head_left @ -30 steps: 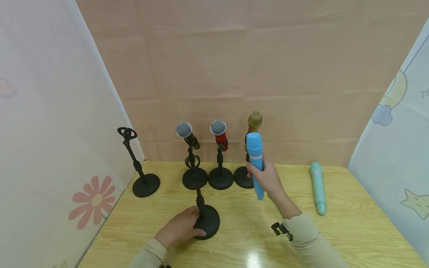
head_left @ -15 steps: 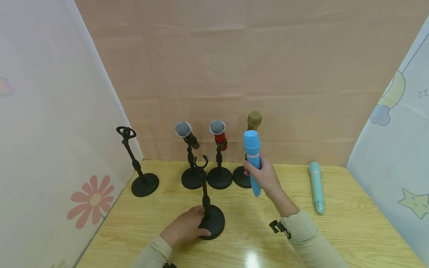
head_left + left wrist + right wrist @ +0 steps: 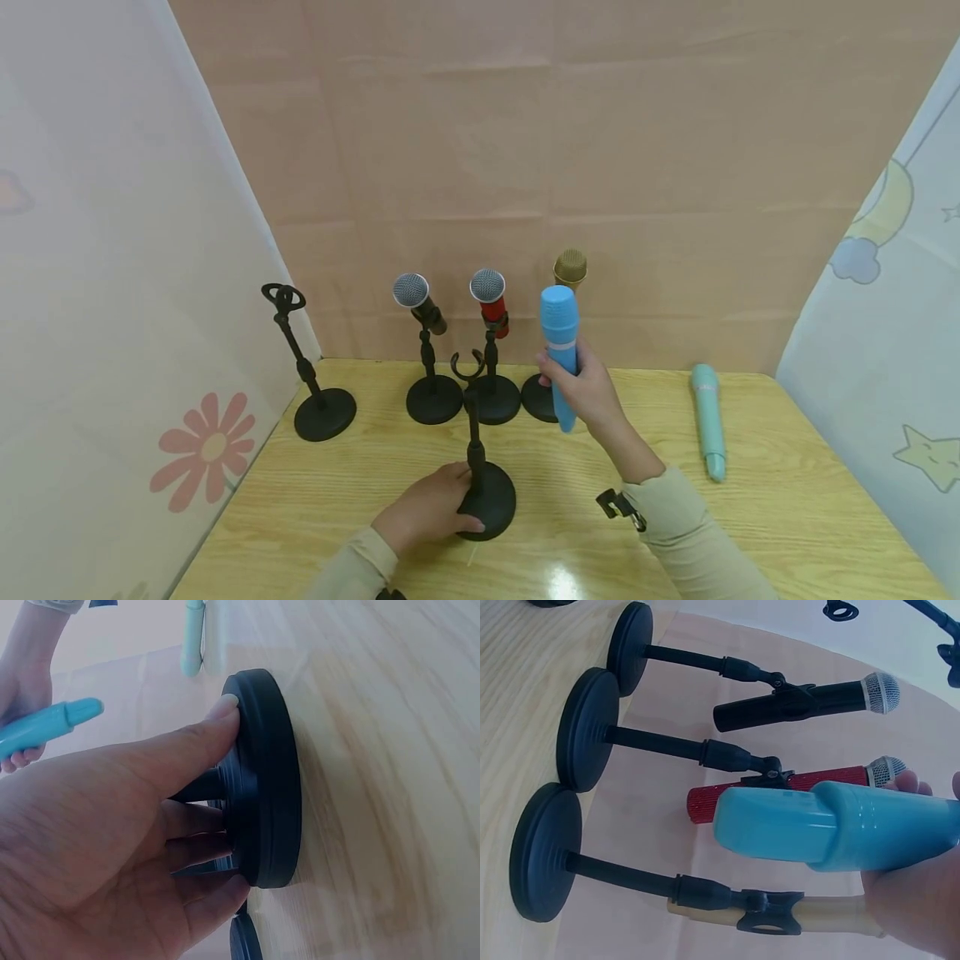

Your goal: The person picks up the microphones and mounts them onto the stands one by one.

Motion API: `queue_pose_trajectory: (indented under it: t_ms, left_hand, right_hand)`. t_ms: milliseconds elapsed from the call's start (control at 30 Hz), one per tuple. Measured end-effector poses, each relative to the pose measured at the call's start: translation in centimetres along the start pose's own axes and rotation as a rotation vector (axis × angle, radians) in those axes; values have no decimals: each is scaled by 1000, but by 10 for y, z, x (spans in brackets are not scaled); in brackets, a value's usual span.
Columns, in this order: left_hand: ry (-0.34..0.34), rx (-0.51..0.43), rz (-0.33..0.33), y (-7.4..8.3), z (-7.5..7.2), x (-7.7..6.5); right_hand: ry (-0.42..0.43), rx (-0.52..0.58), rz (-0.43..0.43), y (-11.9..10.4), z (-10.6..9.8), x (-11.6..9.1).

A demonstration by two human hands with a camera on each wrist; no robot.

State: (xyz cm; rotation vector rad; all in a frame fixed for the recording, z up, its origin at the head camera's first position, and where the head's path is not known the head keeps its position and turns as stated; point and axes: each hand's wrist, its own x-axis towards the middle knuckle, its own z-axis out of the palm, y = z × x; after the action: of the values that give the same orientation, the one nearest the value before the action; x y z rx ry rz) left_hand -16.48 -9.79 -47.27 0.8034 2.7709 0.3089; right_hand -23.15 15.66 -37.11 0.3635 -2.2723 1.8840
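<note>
My left hand (image 3: 427, 510) grips the round base of a black microphone stand (image 3: 491, 504). In the left wrist view the thumb and fingers close round the base (image 3: 266, 780), which is close to the wooden table; whether it touches cannot be told. The stand's curved clip (image 3: 467, 367) holds no microphone. My right hand (image 3: 594, 393) holds a blue microphone (image 3: 559, 321) by its handle, head up, to the right of that clip and apart from it. In the right wrist view the blue microphone's (image 3: 840, 825) lower end covers part of the red one.
Along the table's back stand a black microphone (image 3: 412, 291), a red one (image 3: 493, 308) and a gold one (image 3: 571, 267), each on its own stand. A bare stand (image 3: 324, 412) is at the left. One mint-green microphone (image 3: 708, 421) lies at the right.
The left hand has shifted the gripped stand to the right, closer to the blue microphone. The right hand has drifted slightly left and up with that microphone.
</note>
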Motion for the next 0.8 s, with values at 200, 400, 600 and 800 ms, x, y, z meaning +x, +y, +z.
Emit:
queue_pose_trajectory:
  t_ms: [200,400,600,800]
  left_hand:
    - [0,27,25,3,2,4]
    - [-4,39,46,7,4,7]
    - [-25,48,38,14,4,10]
    - [-22,33,51,19,1,13]
  right_hand:
    - [-4,-13,-10,-8,3,-1]
    - [-5,-18,-22,-15,6,-2]
    - [-7,6,-30,-20,9,-3]
    - [-21,17,-83,-27,9,-4]
